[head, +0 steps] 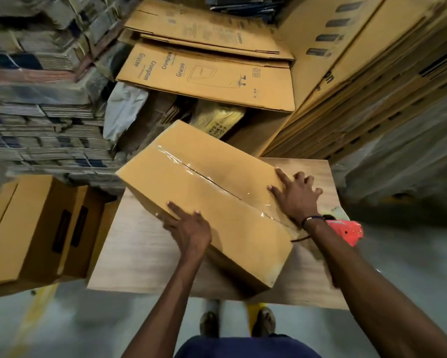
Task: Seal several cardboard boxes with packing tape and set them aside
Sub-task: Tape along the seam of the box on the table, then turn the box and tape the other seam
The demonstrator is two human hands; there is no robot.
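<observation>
taped box [207,192] sits skewed on the counter [139,254], long axis running far-left to near-right; both hands flat and apart on it, left hand [189,228] at the near edge, right hand [297,197] on the right end.

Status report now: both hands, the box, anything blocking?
Left hand and right hand open, flat on box. Box taped along seam, on table. Red tape gun behind right wrist; nothing blocking.

Dim, warm indoor light. Glare glints off the tape [191,166] on the box [217,220]. Motion blur smears the stacks [36,86] at left; wide-angle distortion bends the edges.
</observation>
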